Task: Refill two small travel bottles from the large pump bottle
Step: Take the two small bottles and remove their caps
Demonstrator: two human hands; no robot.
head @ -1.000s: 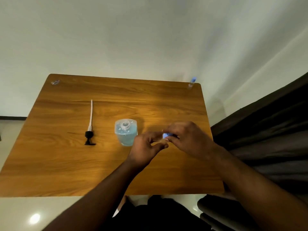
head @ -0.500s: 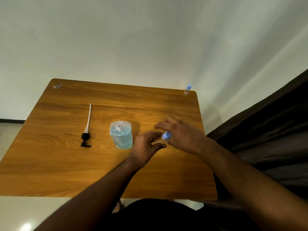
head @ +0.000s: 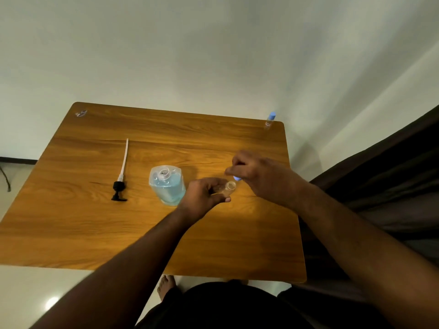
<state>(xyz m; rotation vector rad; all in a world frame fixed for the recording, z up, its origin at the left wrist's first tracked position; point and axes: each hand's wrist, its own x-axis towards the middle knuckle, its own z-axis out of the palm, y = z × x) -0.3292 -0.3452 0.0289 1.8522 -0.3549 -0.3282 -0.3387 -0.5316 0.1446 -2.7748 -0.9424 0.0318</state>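
My left hand [head: 204, 195] grips a small clear travel bottle [head: 228, 187], its open mouth pointing right. My right hand [head: 259, 176] pinches the bottle's blue cap [head: 237, 178], just above and clear of the mouth. The large bottle [head: 167, 185] of blue liquid stands left of my left hand with its neck open. Its black pump head with the white dip tube [head: 120, 176] lies flat on the table further left. A second small travel bottle [head: 270, 119] with a blue cap stands at the far right corner.
The wooden table [head: 95, 233] stands against a white wall. A small scrap [head: 81, 113] lies at its far left corner. Dark fabric [head: 380, 186] hangs along the right side. My bare foot [head: 166, 284] shows below the near edge.
The blue cap has come off the small bottle: my right hand has lifted it away to the right while my left hand keeps the bottle, its open mouth now showing.
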